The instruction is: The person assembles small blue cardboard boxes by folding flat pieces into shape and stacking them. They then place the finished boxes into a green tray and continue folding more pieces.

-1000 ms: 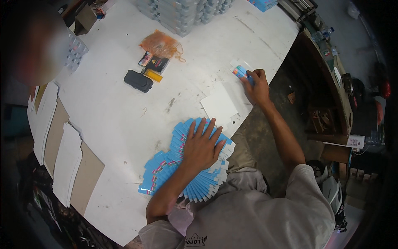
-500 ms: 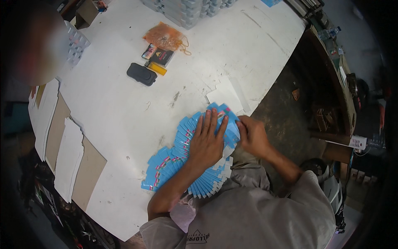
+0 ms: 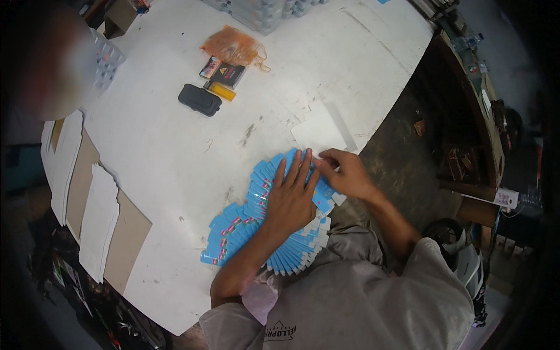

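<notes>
Flat blue printed card pieces [image 3: 220, 234] with white tabs overlap in a long curved fan on the table, in front of my body. My left hand [image 3: 290, 189] lies flat across the upper part of the fan, fingers stretched out and slightly apart. My right hand [image 3: 348, 175] is at the upper right end of the fan, thumb and forefinger closed together close to my left fingertips. What they pinch there is too small to make out. Just beyond my right fingers lie a few white sheets [image 3: 319, 129], with a greyish strip along their right side.
Farther off on the white table [image 3: 157, 157] lie a dark case [image 3: 199, 100], a yellow lighter [image 3: 221, 91], a black box [image 3: 226, 73] and an orange plastic bag [image 3: 232, 46]. Grey stacks [image 3: 251, 11] stand at the back. White sheet piles [image 3: 98, 224] rest on brown board at left.
My right hand has moved up and left, from the side edge of the end blue piece toward my left fingertips. My left hand stays on the fan.
</notes>
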Demonstrator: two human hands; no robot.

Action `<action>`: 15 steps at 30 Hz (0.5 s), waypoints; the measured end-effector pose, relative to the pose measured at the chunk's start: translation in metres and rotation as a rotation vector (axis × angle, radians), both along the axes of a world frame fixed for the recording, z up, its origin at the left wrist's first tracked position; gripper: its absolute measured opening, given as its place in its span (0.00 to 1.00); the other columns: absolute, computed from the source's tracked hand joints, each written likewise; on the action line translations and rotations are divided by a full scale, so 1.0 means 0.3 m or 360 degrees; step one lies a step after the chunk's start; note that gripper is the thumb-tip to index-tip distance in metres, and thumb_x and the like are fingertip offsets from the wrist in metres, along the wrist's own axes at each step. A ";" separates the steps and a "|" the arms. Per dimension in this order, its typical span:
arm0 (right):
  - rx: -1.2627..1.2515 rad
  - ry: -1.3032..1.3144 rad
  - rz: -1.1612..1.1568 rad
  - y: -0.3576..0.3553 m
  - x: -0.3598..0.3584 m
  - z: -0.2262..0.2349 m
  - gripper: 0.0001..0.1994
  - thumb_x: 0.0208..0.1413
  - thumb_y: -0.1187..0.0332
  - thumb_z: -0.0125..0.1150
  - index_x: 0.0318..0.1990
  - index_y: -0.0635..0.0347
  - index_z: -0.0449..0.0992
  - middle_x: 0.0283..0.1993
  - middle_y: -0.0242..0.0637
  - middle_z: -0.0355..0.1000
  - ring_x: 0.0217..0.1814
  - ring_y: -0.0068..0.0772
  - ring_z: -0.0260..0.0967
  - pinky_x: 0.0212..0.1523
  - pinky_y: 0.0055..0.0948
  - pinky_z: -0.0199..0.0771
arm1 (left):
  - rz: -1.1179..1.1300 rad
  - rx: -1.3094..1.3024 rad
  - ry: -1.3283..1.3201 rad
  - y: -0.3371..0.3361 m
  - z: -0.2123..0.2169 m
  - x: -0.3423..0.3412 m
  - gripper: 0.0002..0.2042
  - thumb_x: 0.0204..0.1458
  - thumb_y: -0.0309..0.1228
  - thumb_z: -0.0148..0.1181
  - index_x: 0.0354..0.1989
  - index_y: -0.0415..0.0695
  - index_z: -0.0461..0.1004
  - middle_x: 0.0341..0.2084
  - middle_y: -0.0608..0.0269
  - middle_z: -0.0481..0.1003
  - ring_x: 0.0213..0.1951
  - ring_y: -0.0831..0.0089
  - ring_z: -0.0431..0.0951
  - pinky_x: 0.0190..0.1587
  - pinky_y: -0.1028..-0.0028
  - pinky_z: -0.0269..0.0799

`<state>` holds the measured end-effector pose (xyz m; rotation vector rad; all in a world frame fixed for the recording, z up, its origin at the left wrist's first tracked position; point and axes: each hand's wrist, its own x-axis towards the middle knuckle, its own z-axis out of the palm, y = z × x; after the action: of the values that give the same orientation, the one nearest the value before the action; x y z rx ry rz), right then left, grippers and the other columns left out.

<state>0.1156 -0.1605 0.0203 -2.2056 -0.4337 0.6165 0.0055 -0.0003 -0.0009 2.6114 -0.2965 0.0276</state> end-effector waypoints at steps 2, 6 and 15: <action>0.0189 0.0528 0.0011 -0.042 0.055 0.014 0.15 0.65 0.63 0.67 0.44 0.73 0.81 0.35 0.42 0.81 0.35 0.26 0.77 0.37 0.29 0.76 | 0.0063 -0.0018 -0.0002 -0.002 0.008 0.000 0.39 0.48 0.29 0.60 0.74 0.35 0.62 0.76 0.35 0.53 0.78 0.42 0.50 0.78 0.45 0.43; 0.0165 0.0587 0.0030 -0.101 0.070 0.052 0.13 0.66 0.64 0.66 0.46 0.69 0.81 0.33 0.37 0.81 0.35 0.19 0.75 0.37 0.26 0.75 | 0.0167 -0.0234 -0.0027 -0.010 0.018 0.007 0.42 0.49 0.29 0.60 0.77 0.38 0.55 0.77 0.31 0.47 0.78 0.38 0.48 0.78 0.44 0.43; 0.0048 0.0243 0.0116 -0.074 -0.036 0.025 0.08 0.58 0.70 0.69 0.38 0.66 0.80 0.26 0.49 0.73 0.24 0.33 0.66 0.28 0.38 0.65 | 0.0064 -0.0030 -0.0038 -0.016 -0.008 0.002 0.41 0.51 0.30 0.63 0.77 0.37 0.55 0.77 0.35 0.49 0.78 0.34 0.47 0.76 0.40 0.44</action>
<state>0.1048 -0.1828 0.0277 -2.1042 -0.4417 0.8065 0.0061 -0.0051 -0.0031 2.5999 -0.2512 0.0749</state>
